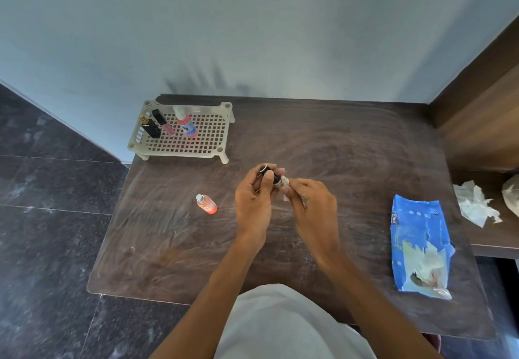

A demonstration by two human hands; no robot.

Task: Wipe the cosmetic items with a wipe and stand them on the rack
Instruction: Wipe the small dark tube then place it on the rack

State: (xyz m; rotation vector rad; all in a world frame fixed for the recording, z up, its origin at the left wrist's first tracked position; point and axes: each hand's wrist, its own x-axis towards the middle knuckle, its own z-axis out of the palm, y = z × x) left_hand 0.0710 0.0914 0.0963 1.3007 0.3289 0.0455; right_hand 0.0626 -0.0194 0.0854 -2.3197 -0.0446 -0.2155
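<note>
My left hand grips a small black cosmetic tube above the middle of the table. My right hand presses a crumpled white wipe against the tube's right end. A beige grid rack stands at the table's far left. On it stand a black lipstick with a gold top, a pink lip gloss with a black cap and a pink spray bottle. A small orange bottle stands on the table left of my hands.
A torn blue wipes pack lies at the table's right side. Used crumpled wipes rest on a lower wooden shelf to the right. The blue wall runs behind the brown table; dark tiled floor lies to the left.
</note>
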